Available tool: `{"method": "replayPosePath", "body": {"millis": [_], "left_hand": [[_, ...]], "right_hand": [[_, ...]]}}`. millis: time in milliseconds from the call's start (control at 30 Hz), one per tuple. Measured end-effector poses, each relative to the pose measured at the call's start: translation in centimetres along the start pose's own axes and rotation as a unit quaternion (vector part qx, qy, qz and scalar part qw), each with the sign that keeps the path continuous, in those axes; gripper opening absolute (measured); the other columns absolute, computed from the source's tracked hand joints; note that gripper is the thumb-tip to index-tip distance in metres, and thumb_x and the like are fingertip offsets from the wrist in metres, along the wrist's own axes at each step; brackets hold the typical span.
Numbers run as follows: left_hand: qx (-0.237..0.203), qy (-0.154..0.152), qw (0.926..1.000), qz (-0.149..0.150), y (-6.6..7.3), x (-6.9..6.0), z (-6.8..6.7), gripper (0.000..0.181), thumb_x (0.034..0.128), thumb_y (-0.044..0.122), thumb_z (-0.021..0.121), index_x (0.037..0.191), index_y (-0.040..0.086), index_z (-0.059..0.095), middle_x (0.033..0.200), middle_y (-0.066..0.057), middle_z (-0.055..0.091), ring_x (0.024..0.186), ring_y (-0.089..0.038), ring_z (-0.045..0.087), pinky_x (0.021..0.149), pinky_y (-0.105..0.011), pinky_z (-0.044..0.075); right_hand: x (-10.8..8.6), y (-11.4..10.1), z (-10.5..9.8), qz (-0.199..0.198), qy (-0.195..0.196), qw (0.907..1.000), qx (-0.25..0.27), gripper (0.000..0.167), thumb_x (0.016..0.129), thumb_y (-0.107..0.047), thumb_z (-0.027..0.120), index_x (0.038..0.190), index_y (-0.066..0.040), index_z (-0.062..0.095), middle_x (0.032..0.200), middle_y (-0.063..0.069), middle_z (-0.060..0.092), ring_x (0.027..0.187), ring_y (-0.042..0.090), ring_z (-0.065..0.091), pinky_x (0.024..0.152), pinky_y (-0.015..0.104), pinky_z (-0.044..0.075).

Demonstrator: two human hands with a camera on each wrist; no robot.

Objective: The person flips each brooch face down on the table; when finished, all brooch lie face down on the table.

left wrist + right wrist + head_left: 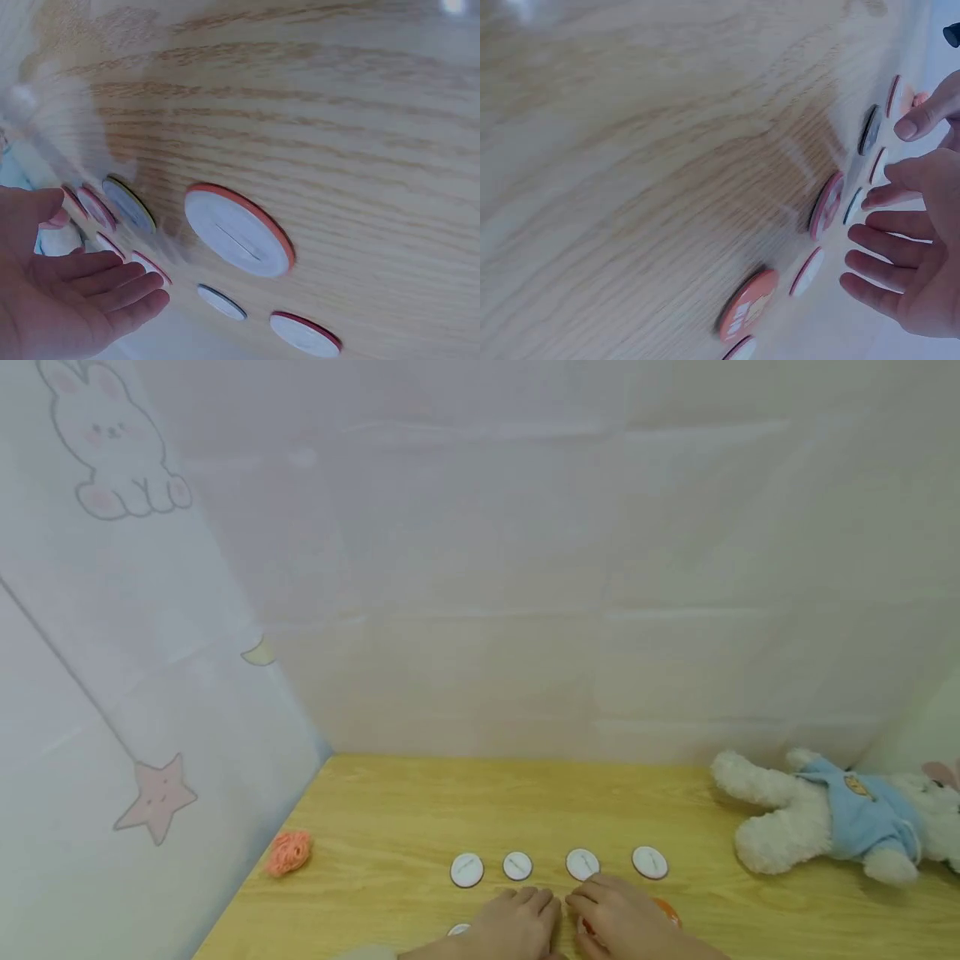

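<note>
Round badges lie flat on the wooden table, several with white pin backs up, like the one [582,864] beyond the hands. My left hand [517,925], [82,292] hovers low with relaxed fingers and holds nothing; a large orange-rimmed badge [238,231] lies beside it in the left wrist view. Close to its right is my right hand [626,920], [922,247], fingers loosely extended and nothing held. An orange picture-side-up badge [667,911], [748,306] is partly behind it in the head view. In the right wrist view a pink badge [827,205] lies near its fingers.
A coral yarn bundle [288,852] sits at the table's left edge. A white plush toy in a blue top [862,814] lies at the right. Behind the table [390,802] hangs a pale printed cloth [480,568].
</note>
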State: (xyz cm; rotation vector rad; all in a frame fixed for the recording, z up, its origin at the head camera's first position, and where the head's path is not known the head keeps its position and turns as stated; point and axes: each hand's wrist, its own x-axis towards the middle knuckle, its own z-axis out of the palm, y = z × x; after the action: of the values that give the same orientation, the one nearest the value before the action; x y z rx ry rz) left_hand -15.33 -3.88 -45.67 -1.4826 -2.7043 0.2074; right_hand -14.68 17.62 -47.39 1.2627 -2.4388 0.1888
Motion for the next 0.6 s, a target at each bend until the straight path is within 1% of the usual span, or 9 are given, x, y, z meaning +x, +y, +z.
{"method": "replayPosePath", "body": {"millis": [67,133,167,200,233,300,400,500,600], "left_hand": [[-0.011,-0.008,0.9999,0.001,0.3,0.4,0.3,0.066,0.0979,0.061,0.038,0.130,0.007,0.059,0.130,-0.001,0.059,0.118,-0.014,0.056,0.087,-0.026,0.051],[-0.024,-0.014,0.9996,0.005,0.4,0.6,0.8,0.069,0.0982,0.062,0.035,0.131,0.007,0.059,0.133,-0.002,0.058,0.120,-0.015,0.055,0.089,-0.026,0.050],[-0.030,-0.019,0.9993,0.009,0.4,0.6,1.0,0.069,0.0985,0.062,0.033,0.131,0.007,0.059,0.133,-0.002,0.057,0.121,-0.015,0.055,0.089,-0.026,0.050],[-0.042,-0.027,0.9987,0.012,0.4,0.7,1.2,0.069,0.0989,0.062,0.032,0.131,0.007,0.059,0.134,-0.002,0.056,0.121,-0.015,0.054,0.089,-0.027,0.050],[-0.050,-0.033,0.9981,0.014,0.4,0.7,1.4,0.068,0.0996,0.061,0.031,0.131,0.008,0.059,0.135,-0.002,0.056,0.122,-0.016,0.054,0.089,-0.027,0.050],[-0.057,-0.036,0.9975,0.020,0.4,0.8,1.7,0.065,0.1003,0.059,0.031,0.128,0.009,0.061,0.135,-0.001,0.056,0.122,-0.016,0.054,0.088,-0.026,0.051],[-0.062,-0.037,0.9972,0.020,0.5,1.1,1.9,0.064,0.1004,0.058,0.032,0.125,0.009,0.064,0.134,0.000,0.055,0.121,-0.016,0.054,0.087,-0.026,0.051],[-0.059,-0.029,0.9977,0.016,0.7,1.4,1.9,0.063,0.0992,0.060,0.034,0.121,0.010,0.065,0.126,0.003,0.057,0.114,-0.012,0.055,0.081,-0.025,0.051],[-0.057,-0.022,0.9981,0.010,1.0,1.7,1.8,0.058,0.0982,0.061,0.037,0.112,0.013,0.067,0.108,0.008,0.057,0.095,-0.006,0.053,0.069,-0.021,0.048]], "right_hand": [[-0.9,0.3,-0.3,0.018,-0.041,0.9990,0.000,0.023,0.085,-0.028,0.073,0.095,-0.007,0.071,0.090,-0.003,0.067,0.084,0.010,0.060,0.069,0.023,0.051],[-1.7,0.5,-0.4,0.027,-0.075,0.9968,0.005,0.033,0.089,-0.039,0.069,0.097,-0.007,0.072,0.090,-0.003,0.066,0.084,0.009,0.060,0.066,0.021,0.051],[-2.0,0.6,-0.3,0.028,-0.084,0.9960,0.010,0.035,0.090,-0.041,0.068,0.098,-0.008,0.072,0.090,-0.003,0.066,0.084,0.009,0.060,0.066,0.021,0.051],[-2.3,0.7,-0.2,0.023,-0.085,0.9960,0.011,0.036,0.090,-0.043,0.067,0.098,-0.008,0.072,0.091,-0.003,0.066,0.083,0.009,0.060,0.065,0.020,0.050],[-2.5,0.8,-0.1,0.012,-0.076,0.9970,0.004,0.036,0.090,-0.044,0.067,0.098,-0.009,0.073,0.091,-0.003,0.067,0.083,0.009,0.060,0.065,0.019,0.049],[-2.9,1.0,0.2,-0.005,-0.057,0.9983,-0.003,0.032,0.089,-0.041,0.068,0.098,-0.011,0.073,0.092,-0.003,0.067,0.083,0.008,0.060,0.064,0.017,0.048],[-3.2,1.1,0.3,-0.013,-0.025,0.9996,-0.007,0.029,0.089,-0.041,0.069,0.097,-0.014,0.073,0.094,-0.003,0.066,0.083,0.007,0.059,0.063,0.014,0.046],[-3.3,1.1,0.4,0.000,-0.016,0.9998,0.011,0.030,0.090,-0.043,0.067,0.095,-0.015,0.073,0.094,-0.004,0.064,0.081,0.006,0.055,0.062,0.011,0.043],[-3.4,1.3,0.4,0.005,-0.014,0.9996,0.023,0.032,0.090,-0.046,0.066,0.095,-0.015,0.073,0.093,-0.003,0.063,0.079,0.007,0.053,0.062,0.011,0.042]]}}
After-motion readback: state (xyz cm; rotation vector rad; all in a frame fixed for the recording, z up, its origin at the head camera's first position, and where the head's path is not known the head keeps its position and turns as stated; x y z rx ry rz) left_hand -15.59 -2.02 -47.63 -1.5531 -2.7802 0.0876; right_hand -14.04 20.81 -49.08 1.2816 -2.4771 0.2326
